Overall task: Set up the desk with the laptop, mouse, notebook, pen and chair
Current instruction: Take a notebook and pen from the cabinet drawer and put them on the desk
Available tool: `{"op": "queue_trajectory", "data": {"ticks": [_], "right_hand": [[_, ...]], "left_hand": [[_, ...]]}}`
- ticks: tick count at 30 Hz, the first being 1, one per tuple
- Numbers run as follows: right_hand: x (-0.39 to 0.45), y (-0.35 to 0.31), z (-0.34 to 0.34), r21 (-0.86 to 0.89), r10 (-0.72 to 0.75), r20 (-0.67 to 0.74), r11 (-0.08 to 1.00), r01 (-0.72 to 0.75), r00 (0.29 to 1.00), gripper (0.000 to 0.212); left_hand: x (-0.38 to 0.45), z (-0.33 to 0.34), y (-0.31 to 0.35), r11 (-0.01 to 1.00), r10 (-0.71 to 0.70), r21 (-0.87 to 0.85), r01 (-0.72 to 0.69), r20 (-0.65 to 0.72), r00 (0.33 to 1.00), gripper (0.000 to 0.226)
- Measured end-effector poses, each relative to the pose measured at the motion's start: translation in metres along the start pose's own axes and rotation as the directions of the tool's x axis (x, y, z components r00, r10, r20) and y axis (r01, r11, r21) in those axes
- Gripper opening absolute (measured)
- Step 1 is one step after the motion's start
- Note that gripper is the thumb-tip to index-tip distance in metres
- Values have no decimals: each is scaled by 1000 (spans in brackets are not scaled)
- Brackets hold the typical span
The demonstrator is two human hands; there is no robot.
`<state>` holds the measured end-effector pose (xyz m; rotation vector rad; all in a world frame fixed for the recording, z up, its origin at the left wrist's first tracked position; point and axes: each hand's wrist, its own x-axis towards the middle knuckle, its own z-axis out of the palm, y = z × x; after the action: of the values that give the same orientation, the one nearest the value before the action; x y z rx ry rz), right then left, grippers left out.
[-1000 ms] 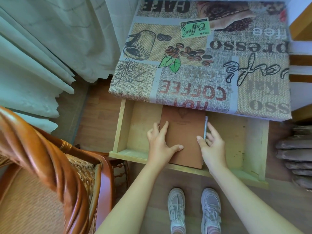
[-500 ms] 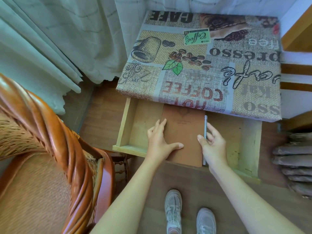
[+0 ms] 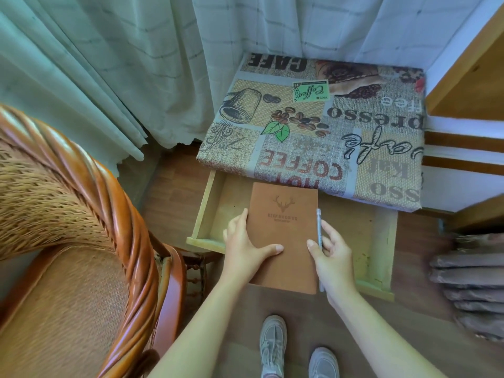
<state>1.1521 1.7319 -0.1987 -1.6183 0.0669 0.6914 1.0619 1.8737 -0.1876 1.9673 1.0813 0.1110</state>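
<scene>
The brown notebook point(image 3: 283, 236) has come further out of the open drawer point(image 3: 207, 205) than it was a second ago: its stag emblem and the printed line beneath it, formerly under the desk edge, are now fully exposed, and its near edge now projects past the drawer's front rail. Both hands kept their positions on the cover during this travel. Judgement: the notebook and pen are being withdrawn together and are close to clearing the drawer, so the step in hand is retrieval, with placement on the desk top not yet done.

Left hand point(image 3: 245, 246): fingers laid along the notebook's left edge, thumb pressed flat across the cover toward the centre. The grip is a loose clamp over the edge; whether the fingertips curl beneath the cover cannot be told.

Right hand point(image 3: 331, 252): the silver pen point(image 3: 319, 241) lies along the notebook's right edge, pinched between thumb and fingers. The thumb tip bears on the cover just inside the pen; the outer fingers are only half curled. The pen runs from beyond the fingertips back past the wrist.

Beyond both grips lies the desk top, covered by a coffee-print tablecloth point(image 3: 313, 126) that overhangs the drawer. No laptop or mouse is visible on it. The rattan chair point(image 3: 90, 214) stands well to the left of the left hand, turned away from the desk, and appears not yet positioned.
</scene>
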Motion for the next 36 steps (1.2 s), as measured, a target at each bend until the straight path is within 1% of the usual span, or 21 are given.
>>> {"op": "queue_trajectory", "data": {"ticks": [5, 10, 13, 19, 23, 30, 32, 36], "right_hand": [[-5, -18, -4, 18, -37, 26, 999, 37, 999, 50], [5, -42, -13, 28, -87, 31, 996, 86, 996, 49], [20, -55, -18, 33, -110, 26, 993, 109, 994, 49], [59, -83, -25, 11, -146, -36, 989, 147, 989, 50], [102, -91, -21, -38, -149, -127, 989, 145, 981, 53], [170, -102, 2, -90, -107, -240, 992, 88, 965, 58], [186, -107, 8, -160, -140, -263, 982, 100, 955, 57], [205, -112, 17, -389, -253, -282, 912, 131, 926, 49]], "left_hand": [[-7, -9, 15, 999, -7, -49, 5, -36, 999, 114], [4, -17, 39, 988, 32, -146, -41, -60, 998, 102], [20, -17, 54, 982, 75, -171, -82, -49, 996, 96], [70, -6, 88, 970, 121, -210, -121, -16, 993, 93], [119, 4, 105, 964, 172, -212, -159, 46, 984, 91], [199, 16, 107, 962, 198, -218, -167, 129, 972, 96], [217, 16, 107, 960, 212, -218, -177, 149, 966, 93], [242, 18, 102, 961, 226, -199, -192, 167, 960, 94]]}}
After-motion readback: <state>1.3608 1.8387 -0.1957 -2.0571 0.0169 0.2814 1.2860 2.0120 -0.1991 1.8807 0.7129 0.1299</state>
